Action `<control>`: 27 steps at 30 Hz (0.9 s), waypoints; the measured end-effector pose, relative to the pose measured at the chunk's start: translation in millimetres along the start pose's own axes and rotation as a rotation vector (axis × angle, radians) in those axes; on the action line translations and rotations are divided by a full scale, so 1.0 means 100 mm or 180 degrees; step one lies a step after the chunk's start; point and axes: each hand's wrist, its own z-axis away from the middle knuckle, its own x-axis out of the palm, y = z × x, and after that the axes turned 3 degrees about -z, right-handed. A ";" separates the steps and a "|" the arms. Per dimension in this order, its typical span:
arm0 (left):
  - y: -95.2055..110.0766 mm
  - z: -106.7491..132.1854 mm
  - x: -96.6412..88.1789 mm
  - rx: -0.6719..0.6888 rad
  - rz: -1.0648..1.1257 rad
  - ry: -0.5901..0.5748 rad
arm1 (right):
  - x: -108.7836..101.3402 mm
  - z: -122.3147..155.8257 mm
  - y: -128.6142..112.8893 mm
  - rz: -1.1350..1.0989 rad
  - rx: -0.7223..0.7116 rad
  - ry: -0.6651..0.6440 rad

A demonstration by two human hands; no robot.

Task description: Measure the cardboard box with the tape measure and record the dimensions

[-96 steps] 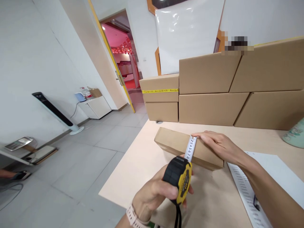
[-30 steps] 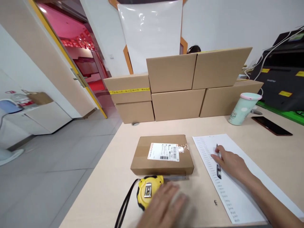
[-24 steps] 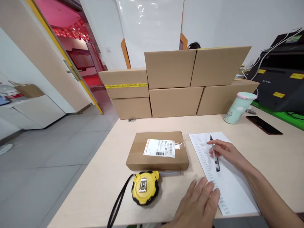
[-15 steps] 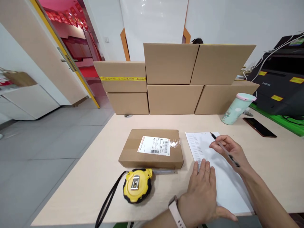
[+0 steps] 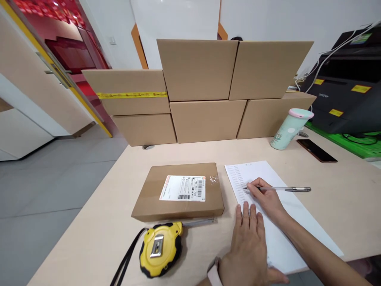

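My right hand [image 5: 266, 197] grips a silver pen [image 5: 285, 189], its tip on the left column of a printed white sheet [image 5: 276, 210]. Flat on the sheet's lower left part lies my left hand [image 5: 248, 242], fingers stretched out, a pale watch strap at the wrist. Left of the sheet sits a flat brown parcel [image 5: 178, 191] with a white shipping label on top. In front of it a yellow and black tape measure [image 5: 159, 254] rests on the table, a short piece of blade sticking out to the right and a black strap trailing left.
Several large cardboard boxes [image 5: 205, 95] are stacked along the table's far edge. A mint cup with a pink lid [image 5: 288, 129], a dark phone [image 5: 316, 150] and a black printer [image 5: 348, 91] stand at the right. Grey floor and a door lie left.
Earlier both hands measured the parcel with the tape. The tape measure now lies on the table, my right hand has picked up the pen and my left hand has moved onto the sheet.
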 end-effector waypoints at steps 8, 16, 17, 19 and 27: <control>0.00 0.00 0.00 0.0033 -0.0396 -0.0131 | 0.01 0.02 0.02 0.0390 -0.0080 0.0286; 0.04 -0.01 -0.07 -0.0034 -0.0560 -0.0277 | 0.00 0.02 0.07 0.0867 -0.0390 0.0344; 0.04 -0.01 -0.08 -0.0035 -0.0556 -0.0280 | 0.01 0.02 0.07 0.0877 -0.0388 0.0347; 0.04 -0.01 -0.08 -0.0028 -0.0556 -0.0283 | 0.01 0.02 0.07 0.0886 -0.0382 0.0355; 0.03 -0.01 -0.05 0.0017 -0.0596 -0.0240 | 0.01 0.02 0.07 0.0943 -0.0388 0.0316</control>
